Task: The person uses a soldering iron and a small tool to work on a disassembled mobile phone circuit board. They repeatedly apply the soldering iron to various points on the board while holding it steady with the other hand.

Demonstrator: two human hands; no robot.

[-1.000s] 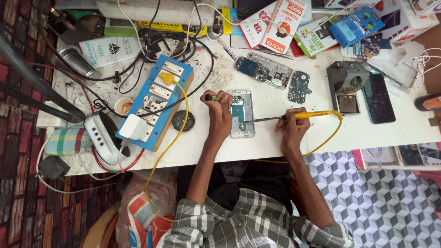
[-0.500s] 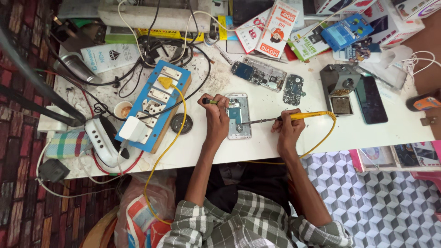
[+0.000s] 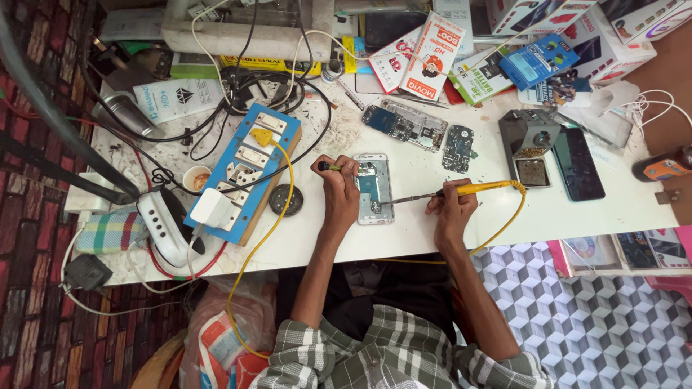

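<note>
The left hand (image 3: pixel 340 193) covered part of the opened phone (image 3: pixel 375 189) on the white surface (image 3: pixel 432 230), fingers pinching a small yellow-tipped tool (image 3: pixel 329 166). The right hand (image 3: pixel 450 209) gripped a yellow soldering iron (image 3: pixel 461 191), its tip at the phone. A small cup (image 3: pixel 196 178) held something indistinct.

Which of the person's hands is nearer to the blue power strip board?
Left. The left hand rests on the opened phone, just right of the blue power strip board; the right hand lies farther right.

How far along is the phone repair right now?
Done: the phone lies opened, its board exposed. In hand: the right hand holds the yellow soldering iron, tip at the board; the left hand steadies the phone, holding a small tool. Left: the phone is not yet closed.
</note>
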